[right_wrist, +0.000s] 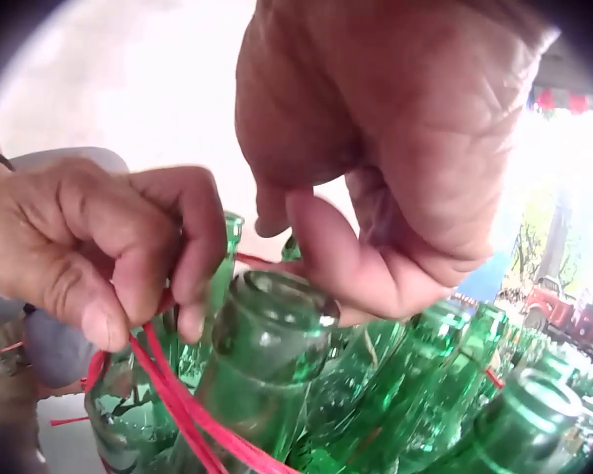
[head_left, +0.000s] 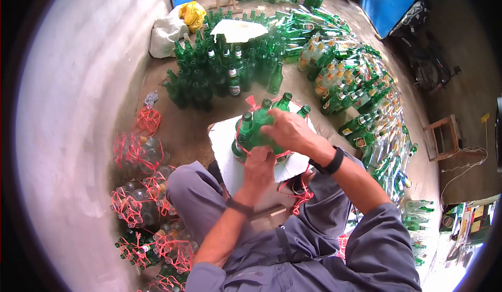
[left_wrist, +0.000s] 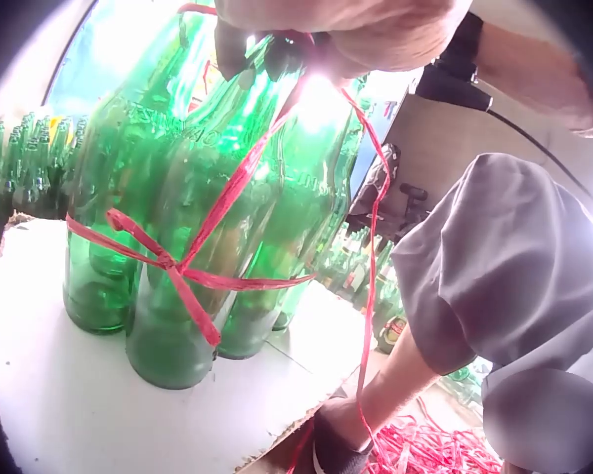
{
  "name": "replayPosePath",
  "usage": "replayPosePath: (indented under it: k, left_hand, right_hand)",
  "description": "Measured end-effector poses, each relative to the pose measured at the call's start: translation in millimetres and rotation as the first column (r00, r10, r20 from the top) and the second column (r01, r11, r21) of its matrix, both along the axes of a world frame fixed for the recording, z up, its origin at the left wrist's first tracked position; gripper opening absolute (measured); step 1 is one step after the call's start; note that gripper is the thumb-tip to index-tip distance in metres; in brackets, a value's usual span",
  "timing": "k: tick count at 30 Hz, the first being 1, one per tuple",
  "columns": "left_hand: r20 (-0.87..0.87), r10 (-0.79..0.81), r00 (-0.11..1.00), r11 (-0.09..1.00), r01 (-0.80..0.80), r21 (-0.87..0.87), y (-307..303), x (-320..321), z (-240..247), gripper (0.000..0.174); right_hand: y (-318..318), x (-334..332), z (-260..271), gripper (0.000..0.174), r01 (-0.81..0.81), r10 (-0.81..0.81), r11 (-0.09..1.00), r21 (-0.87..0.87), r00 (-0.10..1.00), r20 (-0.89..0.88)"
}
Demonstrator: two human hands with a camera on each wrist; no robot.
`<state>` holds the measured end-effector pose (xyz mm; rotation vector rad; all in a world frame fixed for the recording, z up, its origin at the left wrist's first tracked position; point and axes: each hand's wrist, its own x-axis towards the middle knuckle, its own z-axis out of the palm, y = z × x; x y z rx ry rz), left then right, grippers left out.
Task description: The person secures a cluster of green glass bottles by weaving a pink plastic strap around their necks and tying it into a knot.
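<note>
Several green glass bottles (left_wrist: 173, 341) stand upright in a tight bundle on a white board (head_left: 222, 135). Red plastic twine (left_wrist: 232, 193) rings them low down, with a knot on the side facing the left wrist view. Beside the bottle necks, my left hand (head_left: 258, 166) pinches a doubled strand between thumb and fingers. Above the bundle's top, my right hand (head_left: 293, 131) has its fingers curled, and a red strand runs in to them behind a bottle mouth (right_wrist: 277, 296). A loose length of twine hangs down the bundle's side.
Many green bottles (head_left: 230, 64) stand ahead, and more lie stacked along the right. Bundles of clear bottles (head_left: 141, 198) tied in red twine crowd the left wall. A heap of red twine (left_wrist: 430, 449) lies by a foot. A wooden stool (head_left: 444, 135) sits at right.
</note>
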<state>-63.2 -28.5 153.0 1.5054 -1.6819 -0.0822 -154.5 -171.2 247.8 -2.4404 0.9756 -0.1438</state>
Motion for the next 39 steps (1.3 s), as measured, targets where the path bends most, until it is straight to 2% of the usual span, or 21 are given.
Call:
replayPosePath:
  k: [2, 3, 4, 6, 8, 10, 12, 14, 15, 17, 21, 25, 30, 34, 39]
  left_hand:
    - [-0.006, 0.005, 1.000, 1.000, -0.005, -0.027, -1, -1, 4, 0.017]
    - [-0.004, 0.009, 1.000, 1.000, -0.009, -0.019, 0, -1, 6, 0.015]
    - [-0.003, 0.012, 1.000, 1.000, -0.012, -0.010, 1, -2, 8, 0.013]
    - [0.004, 0.005, 1.000, 1.000, -0.005, 0.006, 1, -2, 12, 0.012]
    - [0.011, 0.001, 1.000, 1.000, -0.001, 0.025, 2, -1, 13, 0.011]
    - [0.021, -0.007, 1.000, 0.999, 0.006, 0.043, 2, -1, 12, 0.012]
    - [0.025, -0.017, 1.000, 0.999, 0.016, 0.050, 2, -1, 11, 0.013]
    - [0.033, -0.024, 0.999, 0.998, 0.022, 0.061, 2, 0, 10, 0.014]
    - [0.027, -0.019, 0.999, 0.998, 0.017, 0.063, 2, -1, 11, 0.014]
    - [0.033, -0.017, 0.999, 0.998, 0.014, 0.069, 2, -2, 11, 0.015]
    - [0.047, -0.009, 0.999, 0.996, 0.005, 0.091, 4, -3, 16, 0.014]
    - [0.059, -0.028, 0.998, 0.996, 0.023, 0.087, 4, -2, 16, 0.015]
    - [0.078, -0.050, 0.996, 0.996, 0.044, 0.080, 3, 1, 17, 0.017]
    - [0.084, -0.072, 0.994, 0.994, 0.065, 0.088, 4, 2, 20, 0.020]
    - [0.074, -0.049, 0.996, 0.996, 0.043, 0.080, 3, 2, 18, 0.024]
  right_hand:
    - [2, -20, 12, 0.038, 0.115, -0.079, 0.986, -0.117, 0.959, 0.272]
    - [5, -29, 19, 0.033, 0.199, -0.170, 0.977, -0.075, 0.942, 0.289]
    - [7, -41, 20, 0.033, 0.204, -0.173, 0.976, -0.077, 0.940, 0.294]
    - [11, -65, 17, 0.029, 0.268, -0.267, 0.963, 0.023, 0.945, 0.189]
    - [19, -83, -6, 0.028, 0.269, -0.262, 0.963, -0.006, 0.944, 0.200]
    - [31, -94, -19, 0.032, 0.272, -0.302, 0.940, 0.207, 0.944, 0.133]
    - [44, -97, -29, 0.029, 0.215, -0.273, 0.936, 0.279, 0.944, 0.188]
    - [50, -95, -48, 0.028, 0.132, -0.191, 0.965, 0.228, 0.947, 0.259]
    - [50, -94, -52, 0.028, 0.131, -0.193, 0.964, 0.232, 0.943, 0.271]
    - [49, -92, -59, 0.027, 0.138, -0.175, 0.953, 0.270, 0.977, 0.120]
    - [48, -101, -45, 0.032, 0.122, -0.212, 0.927, 0.354, 0.950, 0.228]
    - [49, -105, -46, 0.031, 0.106, -0.214, 0.929, 0.355, 0.936, 0.281]
    - [52, -107, -53, 0.031, 0.074, -0.155, 0.974, 0.215, 0.909, 0.386]
    - [50, -110, -49, 0.031, 0.087, -0.182, 0.959, 0.269, 0.918, 0.353]
    - [48, -110, -51, 0.029, 0.069, -0.120, 0.987, 0.148, 0.922, 0.368]
